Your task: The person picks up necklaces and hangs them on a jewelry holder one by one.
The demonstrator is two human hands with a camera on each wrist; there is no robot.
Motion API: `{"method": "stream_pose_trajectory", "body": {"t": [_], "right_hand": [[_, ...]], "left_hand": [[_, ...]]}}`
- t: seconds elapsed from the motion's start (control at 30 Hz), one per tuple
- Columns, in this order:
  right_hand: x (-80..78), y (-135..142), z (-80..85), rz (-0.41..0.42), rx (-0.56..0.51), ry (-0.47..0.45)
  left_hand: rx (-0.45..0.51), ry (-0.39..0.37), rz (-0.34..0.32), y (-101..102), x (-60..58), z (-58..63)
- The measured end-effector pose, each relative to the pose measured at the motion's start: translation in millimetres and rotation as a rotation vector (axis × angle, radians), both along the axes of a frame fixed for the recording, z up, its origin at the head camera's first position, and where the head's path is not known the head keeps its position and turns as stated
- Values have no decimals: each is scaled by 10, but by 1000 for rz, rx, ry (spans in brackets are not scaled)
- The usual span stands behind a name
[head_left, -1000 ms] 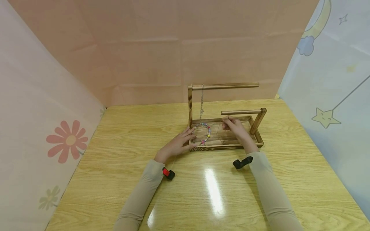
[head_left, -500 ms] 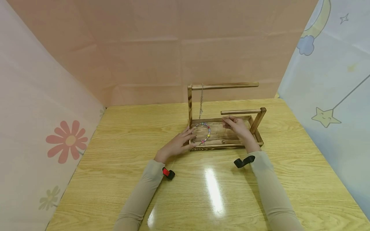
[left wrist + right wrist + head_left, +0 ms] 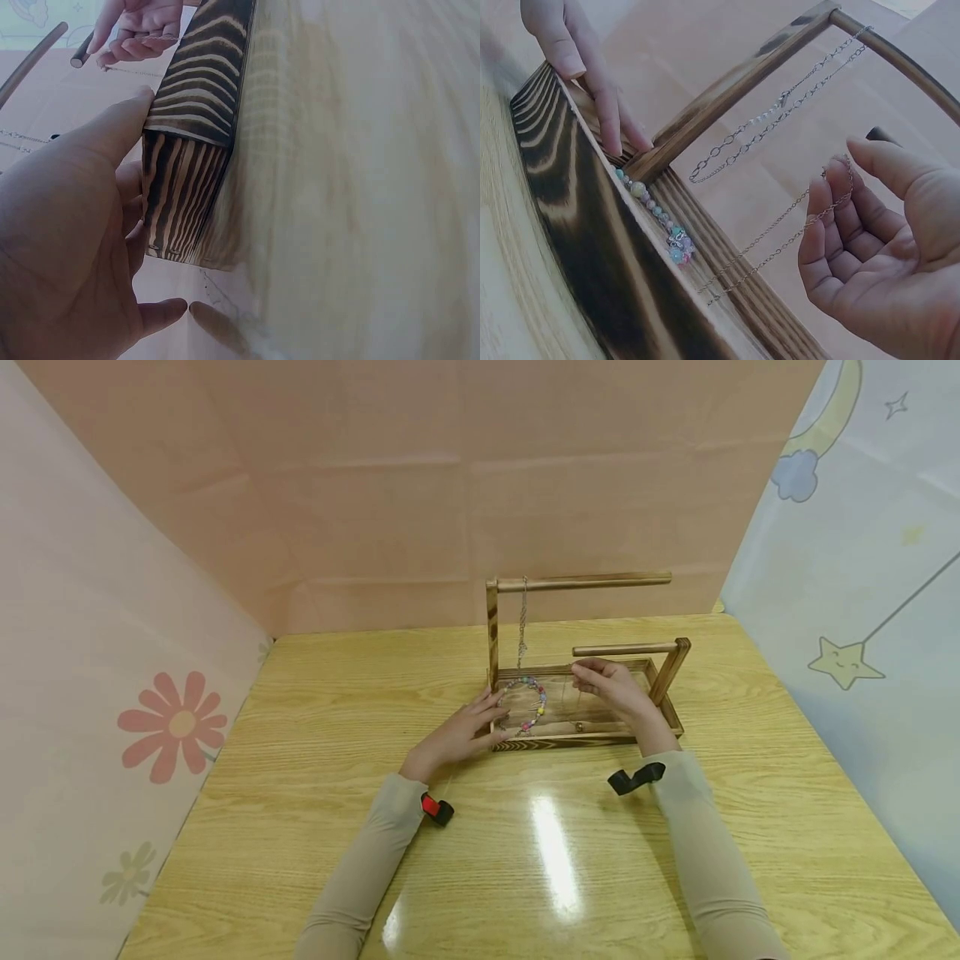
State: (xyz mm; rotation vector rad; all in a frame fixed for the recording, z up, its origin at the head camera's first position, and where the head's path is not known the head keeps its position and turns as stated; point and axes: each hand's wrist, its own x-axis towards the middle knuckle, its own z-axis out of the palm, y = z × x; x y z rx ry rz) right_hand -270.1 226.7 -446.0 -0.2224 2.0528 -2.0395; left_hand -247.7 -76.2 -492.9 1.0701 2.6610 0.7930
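A wooden jewelry stand [image 3: 492, 635] has a tray base and two posts with bars. My left hand [image 3: 461, 731] holds its left end, thumb over the front rim, as the right wrist view shows. Above the tray my right hand [image 3: 615, 689] pinches a thin chain [image 3: 810, 220] between thumb and fingertips. Its two strands hang down into the tray in the right wrist view. A colorful beaded bracelet [image 3: 542, 710] rests in the tray beside my left fingers. From the taller bar hangs a silver chain [image 3: 522, 627].
The shorter bar [image 3: 626, 650] juts leftward just above my right hand. A small round item [image 3: 580, 727] lies near the tray's front wall. Wood-grain table [image 3: 337, 693] surrounds the stand, with a pinkish backdrop [image 3: 375, 527] behind.
My right hand has shifted slightly left, its fingers extending a little more, and the thin chain's strands have spread apart. The left hand stays on the stand.
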Motion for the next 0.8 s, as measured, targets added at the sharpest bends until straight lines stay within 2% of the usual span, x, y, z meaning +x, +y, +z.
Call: {"method": "stream_pose_trajectory", "body": {"t": [0.17,0.47,0.8], "right_hand": [[12,-21,22,32,31,31],[45,-29,61,51,-24,27],[89,-18,122,111,-33,94]], "left_hand": [[-1,5,-1,-1,-2,3],[-7,4,-1,2,-7,-1],[-9,2,-13,-5,-4,2]]}}
